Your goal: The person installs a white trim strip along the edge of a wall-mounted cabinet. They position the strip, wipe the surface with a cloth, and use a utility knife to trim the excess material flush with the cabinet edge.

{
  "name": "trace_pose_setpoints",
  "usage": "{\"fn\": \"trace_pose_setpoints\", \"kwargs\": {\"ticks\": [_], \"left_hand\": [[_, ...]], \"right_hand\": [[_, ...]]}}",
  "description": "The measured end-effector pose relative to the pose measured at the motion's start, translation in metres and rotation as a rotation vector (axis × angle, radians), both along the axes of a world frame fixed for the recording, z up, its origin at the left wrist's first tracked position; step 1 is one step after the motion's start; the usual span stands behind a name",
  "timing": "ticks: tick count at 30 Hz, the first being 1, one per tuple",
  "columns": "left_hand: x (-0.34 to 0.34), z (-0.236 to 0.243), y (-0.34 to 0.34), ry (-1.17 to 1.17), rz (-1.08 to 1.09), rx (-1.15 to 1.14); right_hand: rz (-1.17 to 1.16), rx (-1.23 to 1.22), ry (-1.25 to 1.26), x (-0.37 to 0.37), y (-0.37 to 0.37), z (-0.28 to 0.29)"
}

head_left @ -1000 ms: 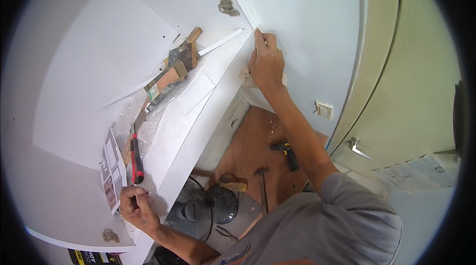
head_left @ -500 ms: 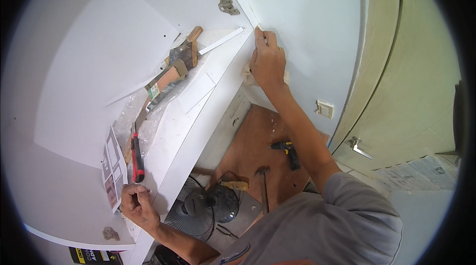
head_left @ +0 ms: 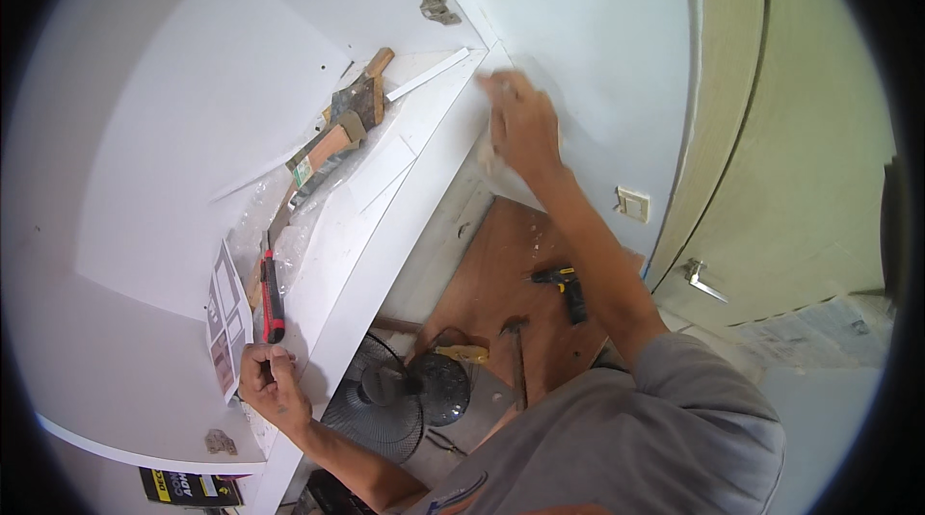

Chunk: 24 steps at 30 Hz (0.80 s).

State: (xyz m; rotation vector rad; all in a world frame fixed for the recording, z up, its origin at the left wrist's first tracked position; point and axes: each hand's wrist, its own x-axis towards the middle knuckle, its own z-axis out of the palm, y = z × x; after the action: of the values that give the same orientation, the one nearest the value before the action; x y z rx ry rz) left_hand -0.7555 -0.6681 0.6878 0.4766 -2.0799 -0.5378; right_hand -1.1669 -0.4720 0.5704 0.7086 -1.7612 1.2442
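Note:
My right hand [head_left: 525, 125] is by the far end of the white cabinet's front edge [head_left: 409, 211], close to the wall. Its fingertips are blurred, so whether it holds anything is unclear. Behind its wrist shows a pale beige patch [head_left: 493, 164] that I cannot identify. On the near end of the cabinet shelf rests my left hand [head_left: 276, 388], fingers curled and thumb against them. Whatever it may pinch is too small to make out. Just beyond it lies a red and black utility knife [head_left: 273, 298], beside a printed sheet [head_left: 228, 317].
Scraping tools [head_left: 356, 115], white strips [head_left: 429, 75] and clear plastic lie on the shelf. Below are a black fan [head_left: 381, 399], a hammer [head_left: 516, 361] and a cordless drill [head_left: 567, 293] on a brown board. A light switch [head_left: 632, 205] and door handle [head_left: 703, 281] are at right.
My right hand has come away from the corner where the cabinet edges meet, slightly down and nearer. My left hand keeps its curled pose on the shelf. The view has shifted a little.

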Motion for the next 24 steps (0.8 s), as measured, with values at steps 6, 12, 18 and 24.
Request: {"fn": "trace_pose_setpoints", "kwargs": {"ticks": [6,12,18,24], "left_hand": [[-0.002,-0.005,-0.001,0.193,0.094,-0.101],[-0.013,-0.032,0.026,0.094,0.104,-0.47],[-0.098,-0.106,0.143,-0.252,-0.519,-0.005],[-0.117,-0.124,0.142,-0.228,-0.51,0.199]], "right_hand": [[0.659,-0.081,-0.302,0.147,0.03,-0.072],[1.031,-0.227,-0.418,0.201,0.036,-0.078],[1.294,-0.697,-0.649,0.218,0.026,-0.057],[1.324,-0.446,-0.791,0.174,0.061,-0.045]]}}
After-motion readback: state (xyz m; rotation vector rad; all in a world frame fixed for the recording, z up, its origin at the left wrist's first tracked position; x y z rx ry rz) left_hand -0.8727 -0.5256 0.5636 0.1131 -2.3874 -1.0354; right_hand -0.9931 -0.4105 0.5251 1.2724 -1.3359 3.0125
